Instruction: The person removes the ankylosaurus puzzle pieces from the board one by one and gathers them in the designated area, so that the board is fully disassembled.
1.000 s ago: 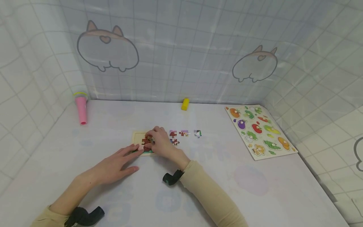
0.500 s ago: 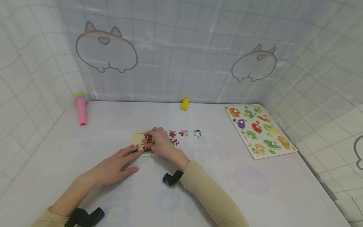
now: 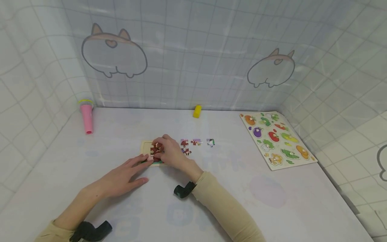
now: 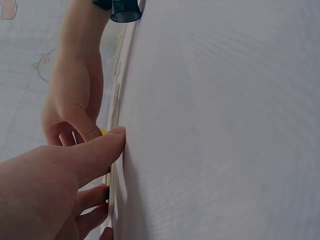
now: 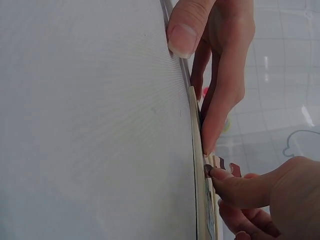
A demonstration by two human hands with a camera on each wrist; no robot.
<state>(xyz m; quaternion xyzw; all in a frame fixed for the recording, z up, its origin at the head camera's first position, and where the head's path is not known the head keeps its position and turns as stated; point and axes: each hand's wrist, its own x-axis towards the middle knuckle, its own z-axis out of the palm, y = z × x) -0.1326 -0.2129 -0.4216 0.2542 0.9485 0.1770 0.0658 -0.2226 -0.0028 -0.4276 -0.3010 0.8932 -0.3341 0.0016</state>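
Note:
A small wooden jigsaw board (image 3: 145,146) with a pale frame lies flat on the table. Fingertips of my left hand (image 3: 125,173) rest on its near left part, fingers extended and thumb spread out on the table side. Over the board's right half, my right hand (image 3: 171,153) pinches a brown jigsaw piece (image 5: 235,170) between thumb and fingers. That piece stands tilted above the board in the right wrist view. Brown picture parts show between the two hands. My right hand hides the board's right side.
Several loose jigsaw pieces (image 3: 196,142) lie right of the board. A vegetable peg puzzle (image 3: 279,141) sits at the table's right. Toward the back are a yellow block (image 3: 197,111) and a pink toy microphone (image 3: 87,117). Tiled-pattern sheeting (image 3: 193,60) walls the table.
The right hand's fingers have shifted slightly over the board, turning the brown piece a little. The left hand stays in place, and the loose pieces have not moved.

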